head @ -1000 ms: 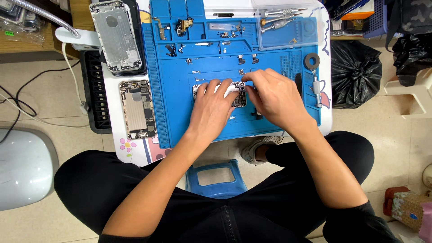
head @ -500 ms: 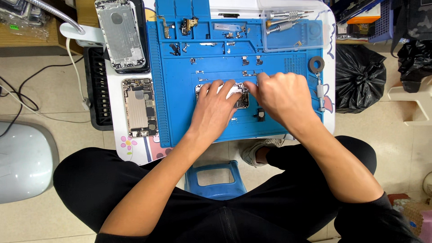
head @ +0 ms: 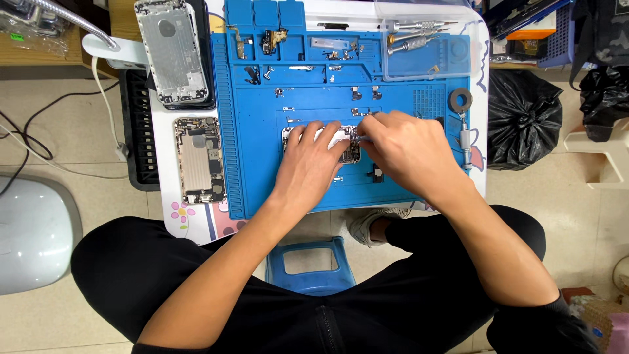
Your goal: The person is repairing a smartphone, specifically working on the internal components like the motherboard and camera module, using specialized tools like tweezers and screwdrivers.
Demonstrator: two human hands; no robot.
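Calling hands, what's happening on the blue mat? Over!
Left hand pressing down on the opened phone. Right hand working at its right edge, tool not clear. Loose small parts close by on the blue mat.

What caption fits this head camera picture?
Both hands, left hand and right hand, work on a small circuit board atop a blue rubber mat.

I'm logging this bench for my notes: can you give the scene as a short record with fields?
surface: blue work mat
left hand: pressing on the small circuit board
right hand: at the board's right edge, tool unclear
left of mat: opened phone body, phone back shell
top right: screwdrivers in clear tray
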